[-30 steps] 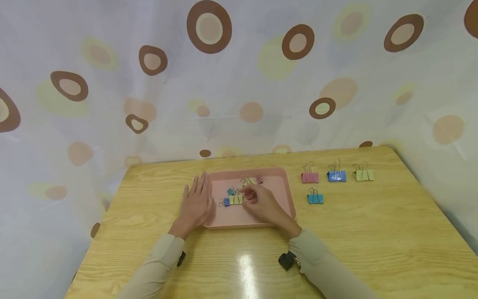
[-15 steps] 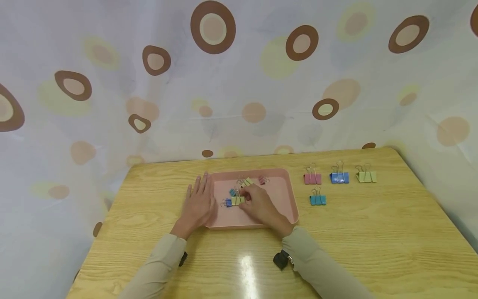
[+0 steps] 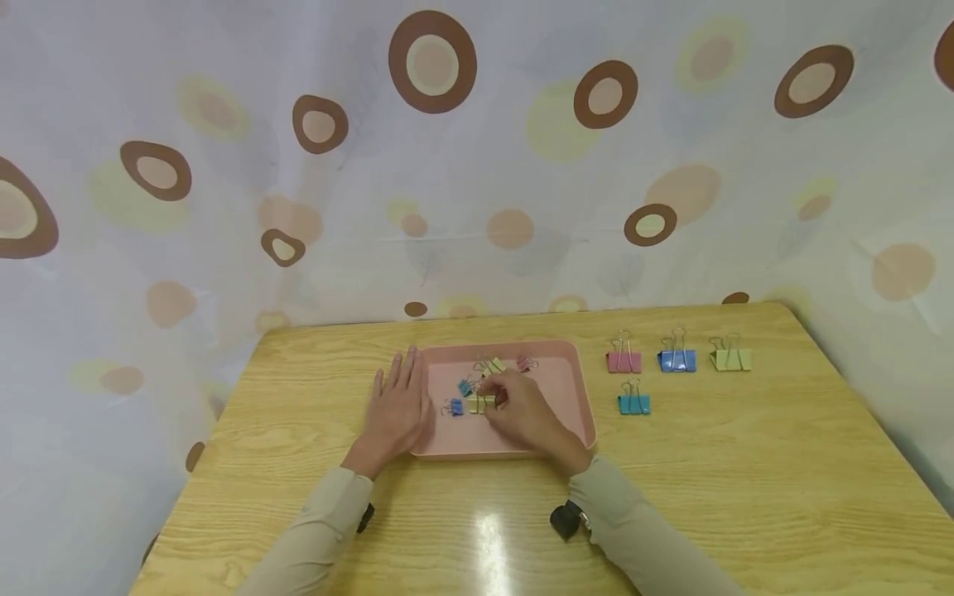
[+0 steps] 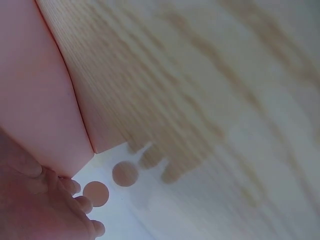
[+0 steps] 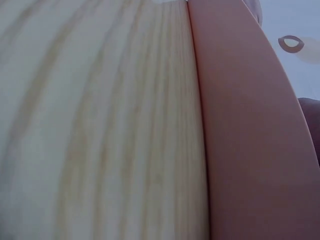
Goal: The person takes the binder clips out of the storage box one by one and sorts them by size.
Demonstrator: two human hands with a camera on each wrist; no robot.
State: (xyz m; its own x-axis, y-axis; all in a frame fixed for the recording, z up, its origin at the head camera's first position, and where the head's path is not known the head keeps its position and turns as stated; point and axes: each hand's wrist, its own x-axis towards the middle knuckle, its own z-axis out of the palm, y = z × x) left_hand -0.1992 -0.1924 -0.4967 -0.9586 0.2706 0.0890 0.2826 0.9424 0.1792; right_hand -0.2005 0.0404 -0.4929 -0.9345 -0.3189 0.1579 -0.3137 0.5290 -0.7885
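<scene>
A shallow pink tray (image 3: 462, 439) lies on the wooden table. My left hand (image 3: 395, 410) rests with straight fingers along its left side. In the left wrist view the same hand (image 4: 27, 202) is beside the tray wall (image 4: 42, 95). Over the tray, my right hand (image 3: 522, 410) pinches a yellow binder clip (image 3: 479, 404) between thumb and fingers, which cover its right end. Around it in the tray lie a small blue binder clip (image 3: 456, 407), a teal one (image 3: 465, 387), another yellow one (image 3: 493, 365) and a pink one (image 3: 525, 363).
Right of the tray, larger binder clips stand on the table: pink (image 3: 623, 362), blue (image 3: 676, 361) and yellow (image 3: 731, 359) in a row, with a teal one (image 3: 634, 404) nearer. A spotted cloth (image 3: 507, 273) hangs behind the table.
The right hand has taken hold of the front yellow clip and shifted it slightly right, leaving a gap beside the small blue clip. The left hand stays at the tray's side.
</scene>
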